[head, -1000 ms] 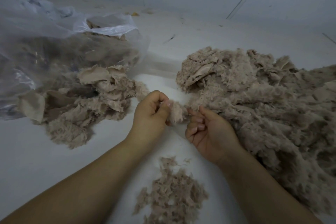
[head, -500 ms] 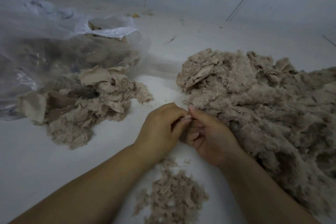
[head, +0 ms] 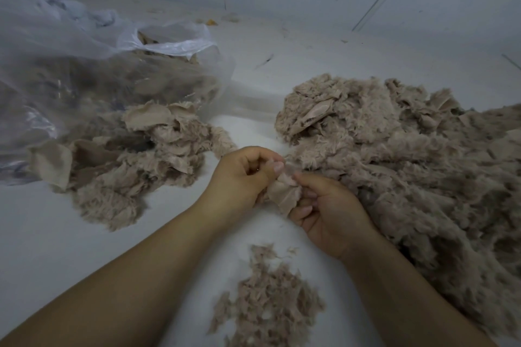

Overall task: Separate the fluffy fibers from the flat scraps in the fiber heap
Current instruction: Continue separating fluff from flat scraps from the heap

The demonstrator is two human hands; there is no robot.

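I pinch one flat scrap (head: 283, 194) between my left hand (head: 242, 175) and right hand (head: 327, 211), fingers curled on its edges, just beside the big fiber heap (head: 408, 155) toward the floor's right edge. I judge short pulls best, stripping fluff cleanly onto the small pile (head: 267, 304) near me.

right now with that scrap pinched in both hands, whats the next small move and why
Probably pull the hands apart: the left hand and right hand both pinch one flat scrap with fluff still on its upper edge, above the small fluff pile.

text: none legible | labels: none | brands: none | numbers: none | signs: none
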